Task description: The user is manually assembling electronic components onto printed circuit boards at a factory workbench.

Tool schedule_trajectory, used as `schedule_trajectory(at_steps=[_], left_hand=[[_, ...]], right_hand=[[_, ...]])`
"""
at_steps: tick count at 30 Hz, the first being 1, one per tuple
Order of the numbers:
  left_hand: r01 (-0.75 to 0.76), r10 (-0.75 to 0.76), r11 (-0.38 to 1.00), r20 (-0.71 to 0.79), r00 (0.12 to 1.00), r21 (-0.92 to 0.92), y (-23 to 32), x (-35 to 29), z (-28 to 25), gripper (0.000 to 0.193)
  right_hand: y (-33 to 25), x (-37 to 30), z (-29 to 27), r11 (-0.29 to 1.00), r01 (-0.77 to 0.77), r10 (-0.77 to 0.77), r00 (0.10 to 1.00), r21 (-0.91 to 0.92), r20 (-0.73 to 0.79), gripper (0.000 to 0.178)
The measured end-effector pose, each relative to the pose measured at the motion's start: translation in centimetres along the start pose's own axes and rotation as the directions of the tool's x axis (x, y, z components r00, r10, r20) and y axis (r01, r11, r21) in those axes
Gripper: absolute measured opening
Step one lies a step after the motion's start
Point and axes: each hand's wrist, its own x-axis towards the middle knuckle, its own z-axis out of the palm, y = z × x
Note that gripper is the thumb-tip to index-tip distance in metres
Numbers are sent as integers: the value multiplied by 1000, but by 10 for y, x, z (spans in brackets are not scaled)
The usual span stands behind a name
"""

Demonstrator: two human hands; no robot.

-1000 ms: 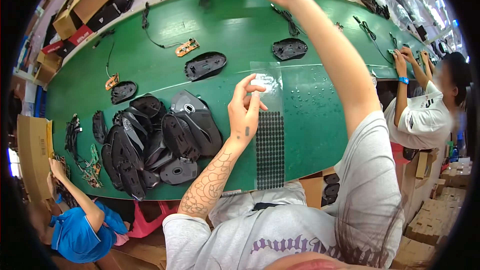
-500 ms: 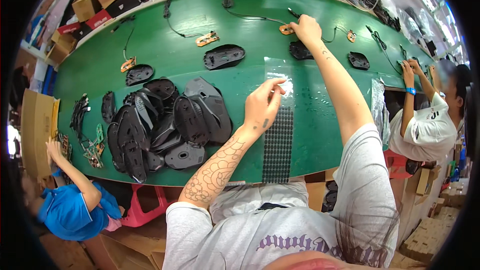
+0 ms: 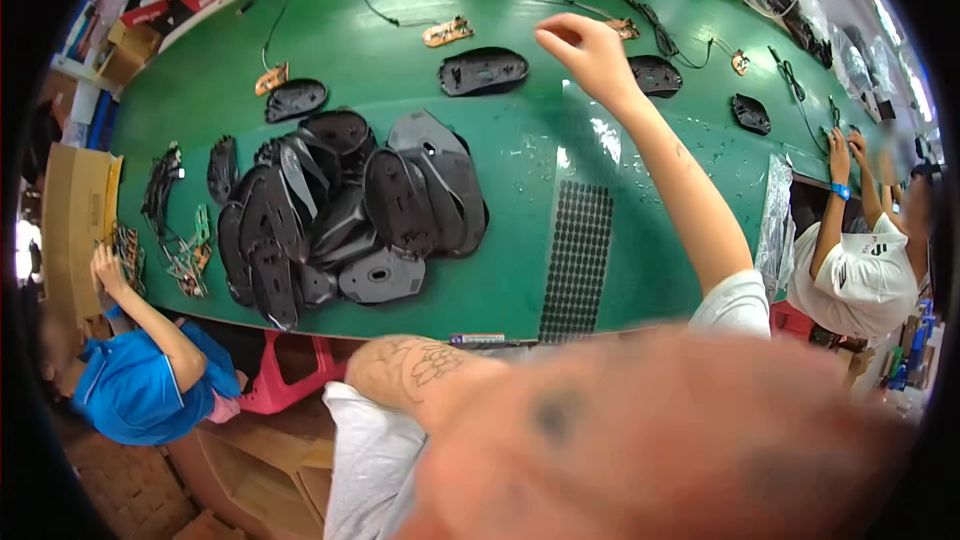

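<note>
My right hand (image 3: 588, 52) is above the far part of the table, fingers curled in and the thumb close to them. Anything between its fingertips is too hidden to make out. To its left lies a black mouse shell (image 3: 483, 71); another shell (image 3: 655, 76) sits partly behind my wrist. An orange circuit board (image 3: 624, 29) with a black cable lies just beyond my knuckles. Raised close to the camera, my left hand (image 3: 650, 430) is a large blur, its fingers unreadable. Between the arms lies a clear sheet of small black round pads (image 3: 578, 255).
A heap of black mouse shells (image 3: 345, 210) covers the green table (image 3: 500, 290) at left, beside bundled cables (image 3: 160, 190). More boards (image 3: 447, 32) with cables lie along the far side. Co-workers sit at left, in blue (image 3: 150, 380), and right, in white (image 3: 860, 270).
My right hand has left the circuit board and moved slightly left. My left hand has risen from over the pad sheet toward the camera. The view has shifted, too.
</note>
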Motion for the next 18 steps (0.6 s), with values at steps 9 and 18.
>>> schedule_trajectory(at_steps=[9,18], left_hand=[[-320,244,940,422,873,120,-13,-130,-6,24],[-573,-287,168,596,750,802,-50,-57,-106,35]], right_hand=[[4,-117,-41,985,-174,172,965,-7,199,11],[10,-146,-49,994,-93,102,972,-50,213,17]])
